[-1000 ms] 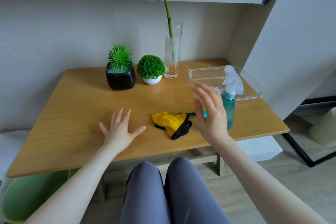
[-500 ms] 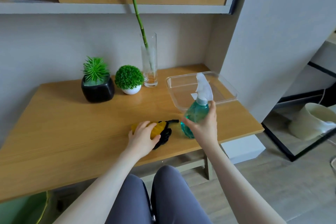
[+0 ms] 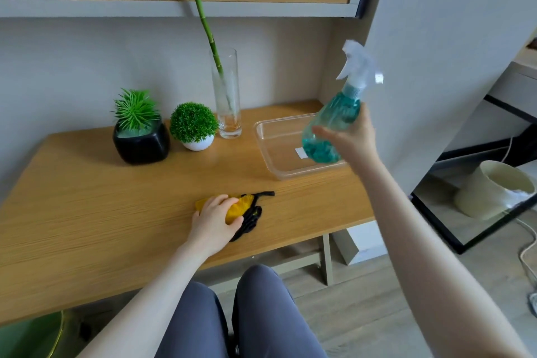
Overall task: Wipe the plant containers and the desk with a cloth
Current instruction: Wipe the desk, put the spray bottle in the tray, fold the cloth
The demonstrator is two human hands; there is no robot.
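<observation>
A: The cloth, yellow with a black edge, lies on the wooden desk close to its front edge. Whose hand is on it?

B: The person's left hand rests on top of it, fingers curled over the yellow part and thumb against its near side, so the hand grasps the cloth while it lies on the wood. The black trim spills out to the right of the hand.

A: And the right hand?

B: It is raised above the desk, well apart from the cloth, fingers wrapped round the body of a teal spray bottle. The bottle is tilted, its white trigger head up and to the right.

A: What sits beneath the bottle?

B: A clear plastic tray stands on the right part of the desk with a small white label inside.

A: Farther back?

B: Three plant containers stand near the wall. At the left is a black pot with a spiky green plant; just beside it, a small white pot with a round green ball; to the right of that, a tall glass vase holding a bamboo stem that leans left and rises past the shelf above
</observation>
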